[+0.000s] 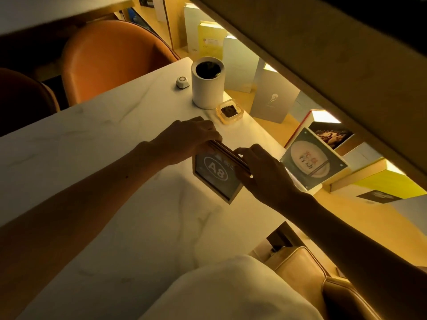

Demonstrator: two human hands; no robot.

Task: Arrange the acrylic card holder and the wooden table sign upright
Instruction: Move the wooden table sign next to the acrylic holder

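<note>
The wooden table sign (216,175) stands on the white marble table (92,139), a wood-framed block with a dark face reading "A8". My left hand (187,137) grips its top far corner. My right hand (261,172) pinches its top edge and right side. The acrylic card holder (312,158) stands tilted at the table's right edge, a clear panel with a dark green card showing a white oval and characters. It is just right of my right hand and not touched.
A white cylindrical bin (206,83) with a dark opening, a small white round gadget (182,82) and a clear ashtray (230,112) sit at the far end. Books line the lit shelf (265,116) right of the table. Orange chairs (111,58) stand behind.
</note>
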